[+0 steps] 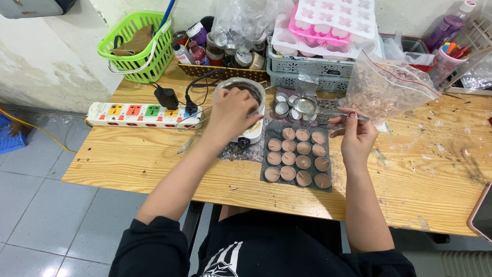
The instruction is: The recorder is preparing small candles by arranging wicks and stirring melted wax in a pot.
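Observation:
My left hand [230, 113] reaches over a small white electric melting pot [246, 102] with a dark inside, fingers curled at its rim; what they grip is hidden. My right hand [354, 132] pinches the thin handle of a metal ladle [306, 106], whose bowl hangs over several empty metal cups [283, 109]. In front of the ladle, a dark mat [266, 174] carries rows of small round tealight cups [297, 156] filled with brownish wax. A clear zip bag of pale flakes [387, 84] stands just behind my right hand.
A white power strip [138, 115] with coloured sockets lies at the left, plugs in it. A green basket [138, 46], small bottles [197, 43], grey crates [307, 72] with pink and white moulds [333, 23] and a pen cup [447, 59] line the wall. Wooden table [430, 174].

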